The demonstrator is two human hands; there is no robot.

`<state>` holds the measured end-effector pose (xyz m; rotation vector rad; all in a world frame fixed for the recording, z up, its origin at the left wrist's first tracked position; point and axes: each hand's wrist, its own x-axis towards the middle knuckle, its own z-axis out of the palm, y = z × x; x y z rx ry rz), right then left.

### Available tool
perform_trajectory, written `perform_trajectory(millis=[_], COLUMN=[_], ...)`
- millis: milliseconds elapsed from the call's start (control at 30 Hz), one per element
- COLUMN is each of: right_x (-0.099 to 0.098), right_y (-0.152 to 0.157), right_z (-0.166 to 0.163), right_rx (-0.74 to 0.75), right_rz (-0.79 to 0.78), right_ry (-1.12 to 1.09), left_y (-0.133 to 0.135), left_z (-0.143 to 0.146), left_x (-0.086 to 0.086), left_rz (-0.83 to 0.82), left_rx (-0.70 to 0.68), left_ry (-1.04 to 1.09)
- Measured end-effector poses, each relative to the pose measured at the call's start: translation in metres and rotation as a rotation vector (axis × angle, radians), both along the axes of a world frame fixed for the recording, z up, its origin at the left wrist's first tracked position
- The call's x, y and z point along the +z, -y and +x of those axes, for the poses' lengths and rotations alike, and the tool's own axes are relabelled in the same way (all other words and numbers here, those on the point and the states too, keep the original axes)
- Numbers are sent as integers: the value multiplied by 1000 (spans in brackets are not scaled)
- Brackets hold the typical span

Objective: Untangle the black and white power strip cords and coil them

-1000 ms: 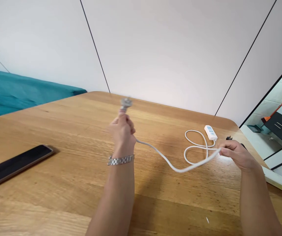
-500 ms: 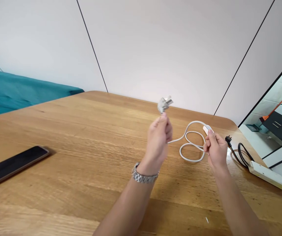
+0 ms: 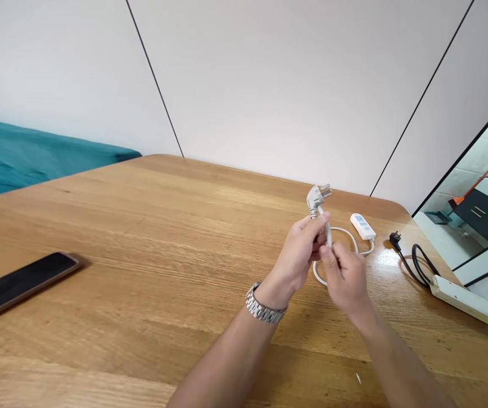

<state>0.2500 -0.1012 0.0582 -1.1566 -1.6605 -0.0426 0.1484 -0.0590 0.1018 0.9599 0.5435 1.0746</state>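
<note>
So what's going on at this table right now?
A person is handling a white power strip's cord over a wooden table. The left hand holds the cord just below its plug, prongs up, and the right hand meets it, gripping the cord too. The white power strip lies beyond the hands. A second power strip with a black cord sits to the right, a phone far left.

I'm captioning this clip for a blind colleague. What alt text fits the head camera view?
Two bare hands meet above a wooden table: the left hand grips a white cord just below its plug, and the right hand pinches the same cord, which loops to a small white power strip. A dark phone lies far left; a second power strip with a black cord lies right.
</note>
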Motion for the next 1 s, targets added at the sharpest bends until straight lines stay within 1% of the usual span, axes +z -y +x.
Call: perform_trajectory(millis=[67,100,200,300,367,433,500,567,633,667,700,767,800,833,900,1000], right_x=[3,4,6,8,7,2,-8,-26,-48,-59,-70,-83,-86,-84,-74,-50], right_y=[-3,-3,2,8,8,4,-6,-19,-35,-43,-49,-59,-61,-61,-58,-48], right_z=[8,10,10,4,1,1,3,8,17,23,30,44,51,56,63,66], right_rx=[-70,-78,-34,-11,50,185,339,471,565,582,569,493,454,430,437,542], right_rz=[15,14,-20,-104,-174,-250,-346,-449,-567,-635,-712,-847,-896,-932,-1022,-1259], right_ry=[25,53,142,160,122,70,34,-3,-66,-100,-127,-158,-156,-145,-115,-24], left_y=[5,6,5,0,-2,-2,0,5,12,15,18,23,24,25,24,19], left_z=[2,3,8,8,4,-4,-15,-30,-47,-56,-65,-83,-91,-98,-113,-133], left_x=[0,-1,-7,-11,-8,1,13,25,36,41,45,52,55,56,57,50], left_rz=[44,59,90,104,115,121,82,-3,-64,-67,-52,15,50,79,115,174], left_rx=[-9,-12,23,46,63,118,128,34,-67,-85,-76,-4,46,97,181,271], left_ry=[-50,-61,-58,-93,-86,-5,104,182,246,277,310,376,407,443,515,611])
